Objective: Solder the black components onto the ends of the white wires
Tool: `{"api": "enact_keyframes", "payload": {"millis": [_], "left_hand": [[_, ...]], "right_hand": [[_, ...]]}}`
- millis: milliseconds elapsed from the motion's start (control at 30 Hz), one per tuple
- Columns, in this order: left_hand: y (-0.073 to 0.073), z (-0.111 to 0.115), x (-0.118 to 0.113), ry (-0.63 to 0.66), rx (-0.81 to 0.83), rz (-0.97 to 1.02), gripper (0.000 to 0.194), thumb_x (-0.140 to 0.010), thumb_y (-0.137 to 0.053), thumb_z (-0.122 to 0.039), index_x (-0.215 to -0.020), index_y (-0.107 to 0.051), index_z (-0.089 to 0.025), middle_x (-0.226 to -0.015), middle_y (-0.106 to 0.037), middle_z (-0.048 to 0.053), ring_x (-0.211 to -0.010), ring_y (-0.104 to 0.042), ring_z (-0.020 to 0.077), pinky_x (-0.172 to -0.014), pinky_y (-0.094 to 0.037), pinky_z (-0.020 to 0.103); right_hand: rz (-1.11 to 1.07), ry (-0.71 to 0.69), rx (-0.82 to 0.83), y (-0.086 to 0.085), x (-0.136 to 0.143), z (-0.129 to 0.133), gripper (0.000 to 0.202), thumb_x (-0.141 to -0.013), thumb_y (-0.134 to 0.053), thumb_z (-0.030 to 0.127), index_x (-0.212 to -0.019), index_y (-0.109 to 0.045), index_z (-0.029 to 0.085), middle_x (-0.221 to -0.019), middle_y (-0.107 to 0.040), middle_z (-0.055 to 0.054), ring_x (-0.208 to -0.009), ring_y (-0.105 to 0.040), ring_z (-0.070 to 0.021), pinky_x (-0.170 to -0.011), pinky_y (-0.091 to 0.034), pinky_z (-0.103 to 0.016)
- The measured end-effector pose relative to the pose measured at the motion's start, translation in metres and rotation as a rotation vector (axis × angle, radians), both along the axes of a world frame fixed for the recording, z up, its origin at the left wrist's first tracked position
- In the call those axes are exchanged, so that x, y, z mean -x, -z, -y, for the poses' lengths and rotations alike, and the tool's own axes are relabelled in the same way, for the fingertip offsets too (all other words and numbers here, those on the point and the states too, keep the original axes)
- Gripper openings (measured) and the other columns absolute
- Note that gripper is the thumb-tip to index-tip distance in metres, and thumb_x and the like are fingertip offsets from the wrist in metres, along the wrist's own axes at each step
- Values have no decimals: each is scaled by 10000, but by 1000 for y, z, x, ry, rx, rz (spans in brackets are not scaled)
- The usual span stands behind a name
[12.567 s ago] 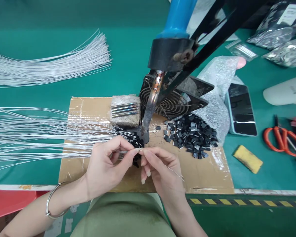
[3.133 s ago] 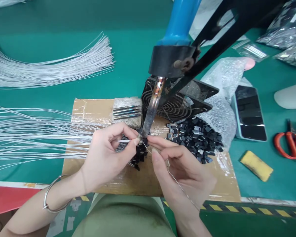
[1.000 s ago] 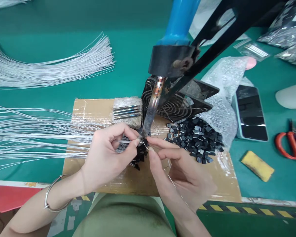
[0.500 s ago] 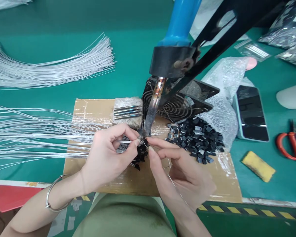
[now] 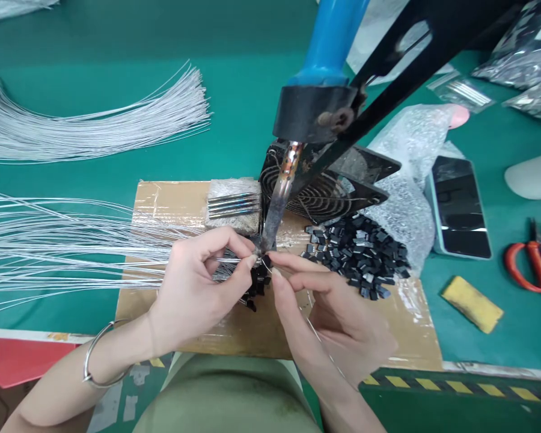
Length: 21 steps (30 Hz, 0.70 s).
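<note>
Solder wire (image 5: 320,339), thin, silvery, loosely curved

- We read this as an electronics workshop: a green workbench (image 5: 238,60).
- We see a soldering iron (image 5: 285,186) on a stand (image 5: 392,99), a fan (image 5: 318,195), bundled wires (image 5: 117,132).
- Below, we notice yellow-and-black striped tape (image 5: 460,385).

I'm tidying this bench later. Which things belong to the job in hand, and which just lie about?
Probably the job's:
thin wire, held in the right hand
white wires, running to the left hand
soldering iron, tip near both hands
black pieces, piled close by

Probably just lying about:
phone
bubble wrap
red-handled tool
small clear bag
</note>
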<state>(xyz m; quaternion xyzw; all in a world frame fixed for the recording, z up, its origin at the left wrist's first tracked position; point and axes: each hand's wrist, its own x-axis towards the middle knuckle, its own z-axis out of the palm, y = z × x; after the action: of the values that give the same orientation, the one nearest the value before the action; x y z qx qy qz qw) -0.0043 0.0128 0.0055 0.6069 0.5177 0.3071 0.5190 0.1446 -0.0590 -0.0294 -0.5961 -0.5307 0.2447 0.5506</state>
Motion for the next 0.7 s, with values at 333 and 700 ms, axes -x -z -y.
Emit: {"api": "enact_keyframes", "payload": {"millis": [333,700], "left_hand": [[3,-2,0,14,0,4,107,-866,-690,-114,-776,-689,-171,-819,-747,16,-762,-684,145,-692,-533,256],[16,8,21,119,-463,-372,128,-916,-699,-87,-856,-744,-190,-904,-805,25,-791,-668,179,-796,-508,360]], "right_hand": [[-71,6,19,6,2,3,172,-899,-749,48,-889,-703,213,-1117,-838,-45,-1010,-823,-197,-911,-632,-301],[58,430,295,24,-53,7,243,-907,-798,396,-778,-705,212,-897,-811,-51,-665,-693,-154,-593,-511,-262]]}}
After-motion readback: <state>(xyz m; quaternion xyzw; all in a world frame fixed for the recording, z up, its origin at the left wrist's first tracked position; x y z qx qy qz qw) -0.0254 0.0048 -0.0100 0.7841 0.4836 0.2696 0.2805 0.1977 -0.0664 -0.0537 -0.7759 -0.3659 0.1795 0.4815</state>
